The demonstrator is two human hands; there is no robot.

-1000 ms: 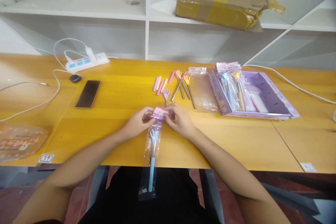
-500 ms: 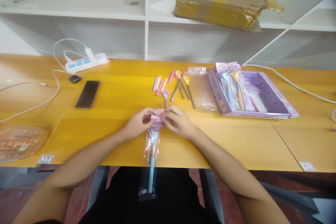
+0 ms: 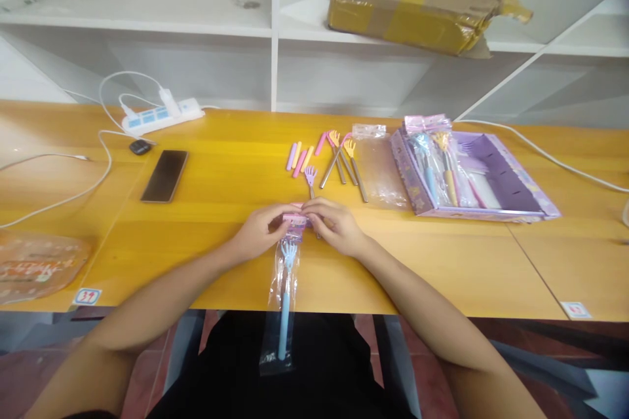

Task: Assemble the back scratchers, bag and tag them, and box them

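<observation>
Head view: both my hands are together at the near side of the table point(image 3: 236, 288). My left hand point(image 3: 260, 232) is pinched on a pink card point(image 3: 295, 226), thumb low and fingers along the top. My right hand point(image 3: 337, 226) meets it there, fingertips on the card's top edge; whether its thumb grips too, I can't tell. Below the card hangs a clear bag point(image 3: 272, 340) with a blue scratcher point(image 3: 284, 321) inside, hand-shaped end up, handle reaching past the table edge over my black shirt point(image 3: 236, 366).

Just beyond my fingers lies a purple scratcher point(image 3: 311, 175), its rod partly hidden by my right hand. Behind it are loose coloured handles point(image 3: 297, 156) and some metal rods point(image 3: 360, 181), two with yellow hand-shaped ends. A flat clear bag lies right of those, against a purple tray point(image 3: 515, 177) holding bagged scratchers point(image 3: 448, 177). Off to the left sit a phone point(image 3: 164, 175), a black fob point(image 3: 140, 146) and a power strip point(image 3: 162, 116). A taped carton point(image 3: 407, 10) rests on the shelf point(image 3: 147, 10).
</observation>
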